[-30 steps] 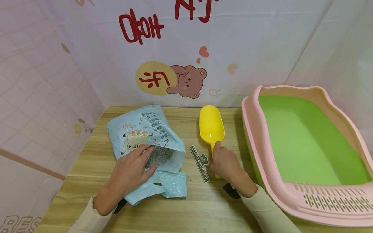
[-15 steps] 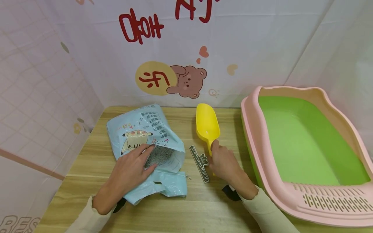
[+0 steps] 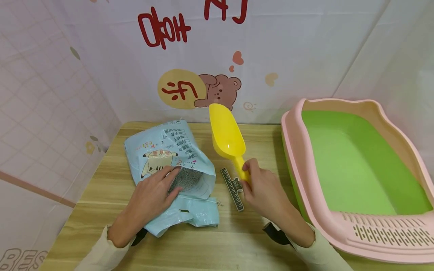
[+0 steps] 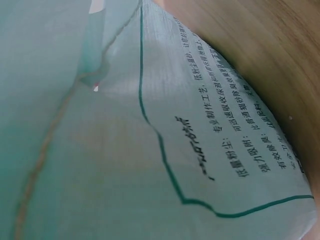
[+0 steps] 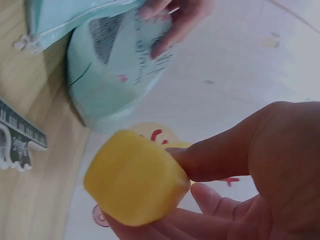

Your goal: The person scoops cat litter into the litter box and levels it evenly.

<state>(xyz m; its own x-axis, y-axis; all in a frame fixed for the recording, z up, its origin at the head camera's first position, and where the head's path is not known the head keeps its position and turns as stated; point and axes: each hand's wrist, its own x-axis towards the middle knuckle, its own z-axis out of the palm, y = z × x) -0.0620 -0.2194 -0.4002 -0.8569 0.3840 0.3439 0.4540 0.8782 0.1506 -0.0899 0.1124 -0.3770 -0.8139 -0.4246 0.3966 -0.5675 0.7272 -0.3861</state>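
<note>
My right hand (image 3: 266,190) grips the handle of a yellow scoop (image 3: 227,130), raised off the table and slanting up to the left. No load shows in its bowl. In the right wrist view the butt of the scoop's handle (image 5: 135,180) faces the camera between thumb and fingers. My left hand (image 3: 150,195) holds the mouth of a light blue bag of cat litter (image 3: 190,146), fingers at the upper lip, thumb near the lower one. Grey granules of litter (image 3: 186,178) show inside. The left wrist view is filled by the bag's printed side (image 4: 165,125).
A green litter box with a pink rim (image 3: 308,184) takes up the right side. A dark, ruler-like sealing clip with a bear shape (image 3: 232,190) lies between bag and right hand. The wooden table (image 3: 230,244) ends at a printed curtain (image 3: 288,49) behind.
My right hand has lifted the scoop off the table and swung its bowl to the left, toward the bag. The left hand has stayed at the bag's mouth.
</note>
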